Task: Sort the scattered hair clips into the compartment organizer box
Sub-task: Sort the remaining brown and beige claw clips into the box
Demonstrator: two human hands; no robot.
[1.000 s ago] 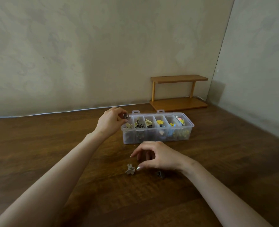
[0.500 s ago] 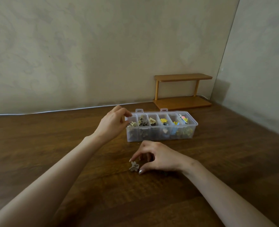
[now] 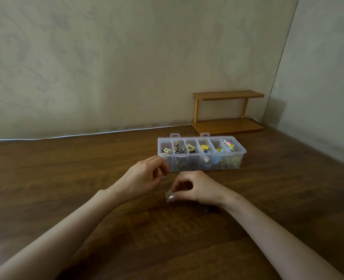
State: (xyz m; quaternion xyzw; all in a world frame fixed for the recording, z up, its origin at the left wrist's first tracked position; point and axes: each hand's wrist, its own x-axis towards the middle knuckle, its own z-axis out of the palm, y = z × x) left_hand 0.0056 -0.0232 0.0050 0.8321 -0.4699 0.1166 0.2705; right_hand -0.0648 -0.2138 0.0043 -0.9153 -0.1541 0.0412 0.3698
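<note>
A clear plastic organizer box [image 3: 241,158] with several compartments stands on the wooden table [image 3: 66,178], holding beige, dark, yellow, blue and pink hair clips. My right hand [image 3: 195,188] pinches a small grey-beige flower-shaped clip [image 3: 168,196] between thumb and fingertips, just above the table in front of the box. My left hand [image 3: 142,176] hovers near the box's left front corner with fingers loosely curled and nothing in them. A dark clip [image 3: 206,208] lies partly hidden under my right wrist.
A small two-tier wooden shelf [image 3: 227,110] stands at the back right against the wall. A white cable [image 3: 66,136] runs along the table's far edge. The walls meet at a corner on the right.
My left hand dropped its clip into the leftmost compartment and drew back toward me. My right hand closed on the flower clip and picked it up off the table.
</note>
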